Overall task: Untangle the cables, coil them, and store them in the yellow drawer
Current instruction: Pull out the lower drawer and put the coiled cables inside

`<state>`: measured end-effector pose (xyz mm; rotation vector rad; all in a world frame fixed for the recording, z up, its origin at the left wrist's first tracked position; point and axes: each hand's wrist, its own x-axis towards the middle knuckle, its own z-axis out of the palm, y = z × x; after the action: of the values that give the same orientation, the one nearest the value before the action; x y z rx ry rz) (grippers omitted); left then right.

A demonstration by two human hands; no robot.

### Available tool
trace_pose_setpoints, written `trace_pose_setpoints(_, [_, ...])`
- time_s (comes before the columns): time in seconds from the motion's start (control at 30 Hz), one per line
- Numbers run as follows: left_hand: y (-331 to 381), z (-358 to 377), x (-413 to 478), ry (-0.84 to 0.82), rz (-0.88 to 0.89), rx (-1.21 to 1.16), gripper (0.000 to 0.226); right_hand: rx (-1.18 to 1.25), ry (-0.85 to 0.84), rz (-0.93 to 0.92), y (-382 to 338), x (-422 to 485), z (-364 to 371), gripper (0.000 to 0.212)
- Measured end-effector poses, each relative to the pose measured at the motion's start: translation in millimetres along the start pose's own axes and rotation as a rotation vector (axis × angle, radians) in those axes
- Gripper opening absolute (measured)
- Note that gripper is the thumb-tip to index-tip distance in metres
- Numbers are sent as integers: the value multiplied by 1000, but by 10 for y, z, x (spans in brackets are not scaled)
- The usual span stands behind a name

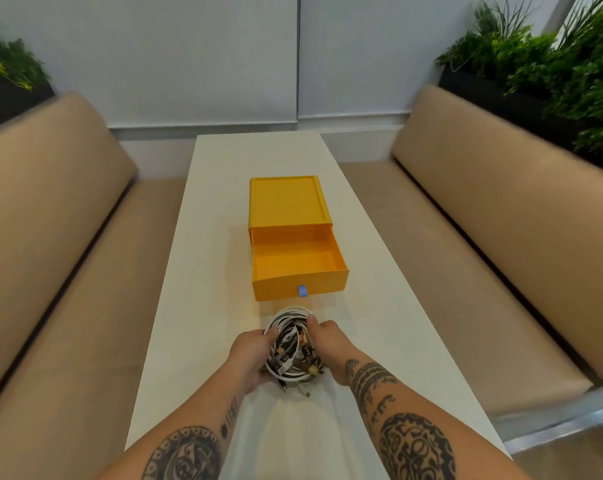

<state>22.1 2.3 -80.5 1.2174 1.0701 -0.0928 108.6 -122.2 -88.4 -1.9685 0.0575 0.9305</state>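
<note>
Between two tan benches point(68, 237) a long white table point(206, 237) carries the work. Toward its near end is a bundle of white and black cables point(289, 344), wound into a rough ring, so untangling and coiling look mostly done. The left hand point(250, 355) and right hand point(327, 344) clasp it from either side, fingers curled round the loops. Just beyond, the yellow drawer point(298, 261) stands pulled open with nothing inside — only storing seems left.

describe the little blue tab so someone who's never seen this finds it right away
On the long white table sits a yellow drawer, pulled open. The tab is centred on its front face, facing the cables gripped by the left hand and right hand. It is the only blue thing there.
</note>
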Motion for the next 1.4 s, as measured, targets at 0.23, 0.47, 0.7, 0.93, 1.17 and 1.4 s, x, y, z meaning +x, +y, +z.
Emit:
trace_pose_setpoints(0.23, [-28, -60, -202, -135, -92, -103, 29, 223, -227, -3, 108, -253, -174, 56])
trace_pose_setpoints(0.47, [86, -486, -376, -291, -116, 10, 50, 378, -473, -45, 58, -583, -256, 38])
trace_pose_setpoints(0.7, [88, -945, -505, -683, -3, -145, 89, 428, -675, -82, -228, -770, -159, 43])
trace_pose_setpoints(0.93, [383, -1061, -651, -781, 124, -171, 106, 499, -685, -167, -649, -889, -127, 41])
trace_pose_setpoints(1.17, [702, -1033, -690, -583, 146, -95, 99, 559, -531, -264, -1114, -928, -319, 37])
trace_pose_setpoints(1.4, [1164, -552, -721, -382, 391, -310, 66, 642, -302, -329, -1408, -852, -329, 40])
